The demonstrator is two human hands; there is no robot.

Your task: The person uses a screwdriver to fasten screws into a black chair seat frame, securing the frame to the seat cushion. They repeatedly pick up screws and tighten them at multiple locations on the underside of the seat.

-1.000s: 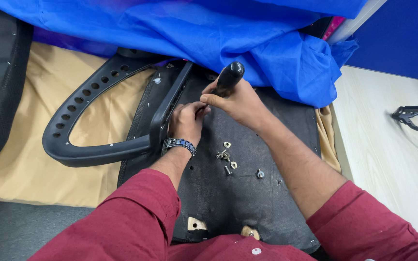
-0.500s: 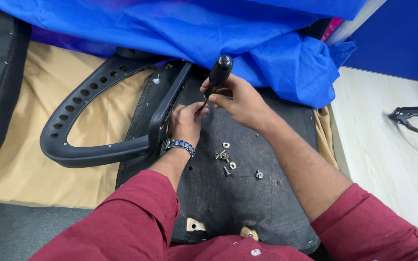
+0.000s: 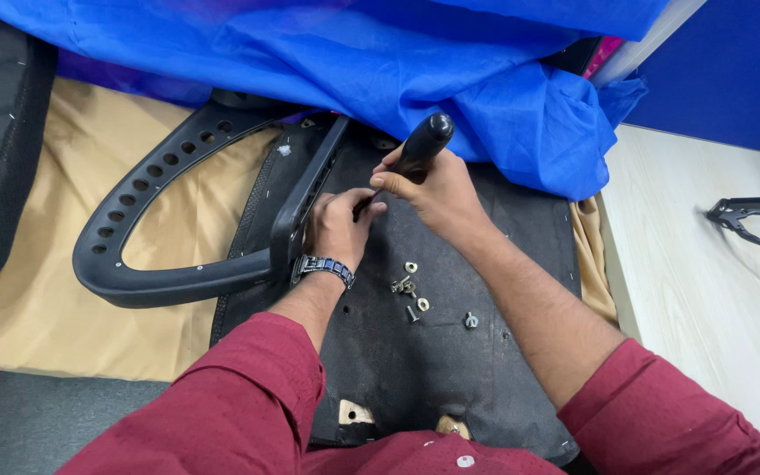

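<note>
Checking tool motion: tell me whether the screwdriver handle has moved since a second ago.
Yes. The screwdriver handle has swung upright, its top nearer the blue cloth.

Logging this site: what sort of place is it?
Probably an office used for chair repair: an upturned chair seat with armrest, loose screws, a blue partition and pale desk.

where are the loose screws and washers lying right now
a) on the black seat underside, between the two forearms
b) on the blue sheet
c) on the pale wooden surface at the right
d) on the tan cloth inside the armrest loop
a: the loose screws and washers lie in a small cluster on the black seat underside, just below the left hand and the right hand, which grips the black-handled screwdriver.
</note>
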